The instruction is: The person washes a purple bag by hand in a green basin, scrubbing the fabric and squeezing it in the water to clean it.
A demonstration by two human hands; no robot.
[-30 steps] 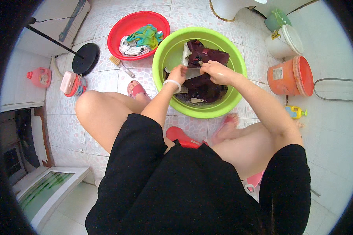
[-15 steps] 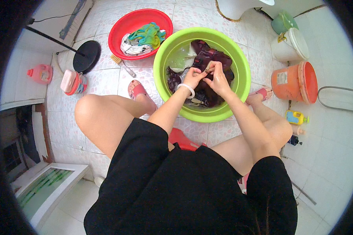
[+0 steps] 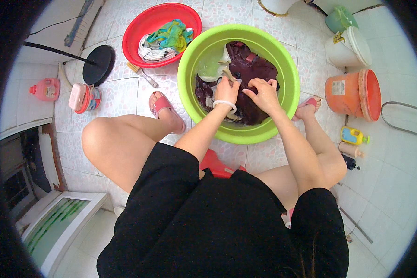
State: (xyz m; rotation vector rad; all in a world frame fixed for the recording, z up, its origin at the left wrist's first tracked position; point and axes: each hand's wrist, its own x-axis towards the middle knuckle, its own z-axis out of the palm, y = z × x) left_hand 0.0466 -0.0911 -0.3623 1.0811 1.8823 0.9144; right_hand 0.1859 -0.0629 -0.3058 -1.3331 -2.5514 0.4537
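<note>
Tiled floor (image 3: 125, 99) surrounds your green basin (image 3: 282, 69), where a dark maroon garment (image 3: 252, 69) soaks. Your left hand (image 3: 227, 90) and right hand (image 3: 264, 95) both clutch its wet cloth. Far left, a red basin (image 3: 134, 30) holds bunched clothes (image 3: 167, 39). Suds hide the water's depth.

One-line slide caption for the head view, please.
Both hands, left and right, press a dark maroon garment in a green basin.
</note>
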